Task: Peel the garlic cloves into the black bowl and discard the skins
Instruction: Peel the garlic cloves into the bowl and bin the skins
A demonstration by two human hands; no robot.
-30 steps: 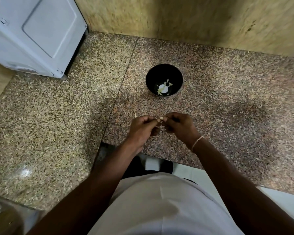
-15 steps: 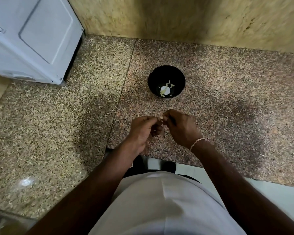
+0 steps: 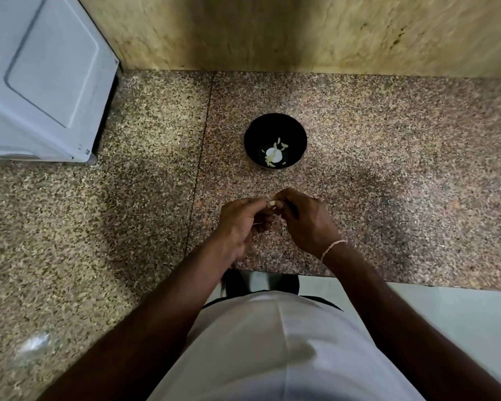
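A black bowl (image 3: 275,140) stands on the granite counter (image 3: 388,157), with several pale peeled garlic cloves (image 3: 274,153) lying at its bottom. Just in front of the bowl my two hands meet above the counter. My left hand (image 3: 240,224) and my right hand (image 3: 304,218) both pinch one small pale garlic clove (image 3: 272,203) between their fingertips. Most of the clove is hidden by the fingers. A thin string band sits on my right wrist.
A white appliance (image 3: 41,79) stands at the back left of the counter. A tan stone wall (image 3: 301,30) closes the back. The counter's front edge (image 3: 359,280) runs just behind my wrists, with pale floor below it at the right.
The camera has tilted a little, so the bowl sits lower in the frame. My hands stay together on the clove, with the right fingers shifted slightly over it.
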